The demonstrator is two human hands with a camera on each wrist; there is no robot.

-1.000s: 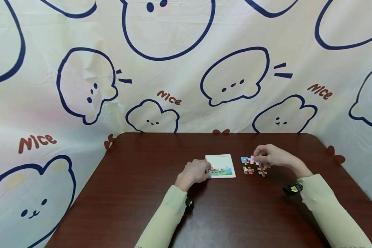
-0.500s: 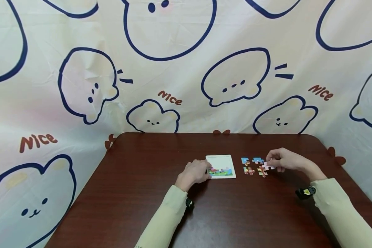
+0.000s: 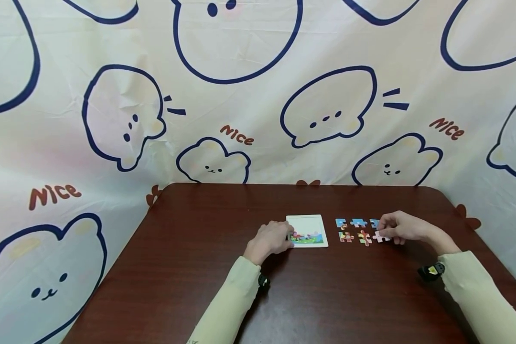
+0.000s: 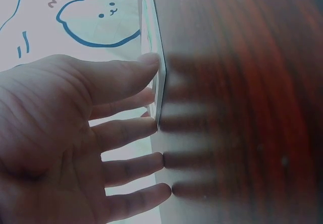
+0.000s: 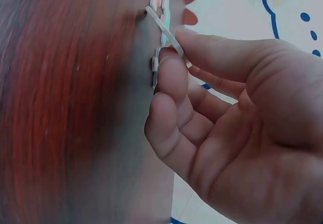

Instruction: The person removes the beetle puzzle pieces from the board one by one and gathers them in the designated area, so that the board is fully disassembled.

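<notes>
My right hand [image 3: 406, 226] pinches a pale pink jigsaw piece [image 3: 379, 236] between thumb and fingers; in the right wrist view this piece [image 5: 160, 23] is tilted, one edge low near the table. Its neighbours are a blue piece [image 3: 373, 223], partly hidden behind the fingers, and a red-and-yellow piece [image 3: 364, 238]. My left hand [image 3: 270, 238] rests at the left side of a white puzzle tray [image 3: 305, 223] with a colourful picture strip along its lower part. In the left wrist view the thumb [image 4: 126, 77] touches the tray's edge [image 4: 161, 90], while fairly straight fingers reach down to the tabletop.
Other jigsaw pieces lie in two rows right of the tray: a blue one [image 3: 359, 223], another blue one [image 3: 341, 223] and a red-and-yellow one [image 3: 346, 237]. The dark brown table [image 3: 198, 267] ends at a patterned cloth [image 3: 262, 110] behind it.
My right hand has carried the pink piece rightward and toward me, from above the upper row to the right end of the lower row. The left hand stays at the tray.
</notes>
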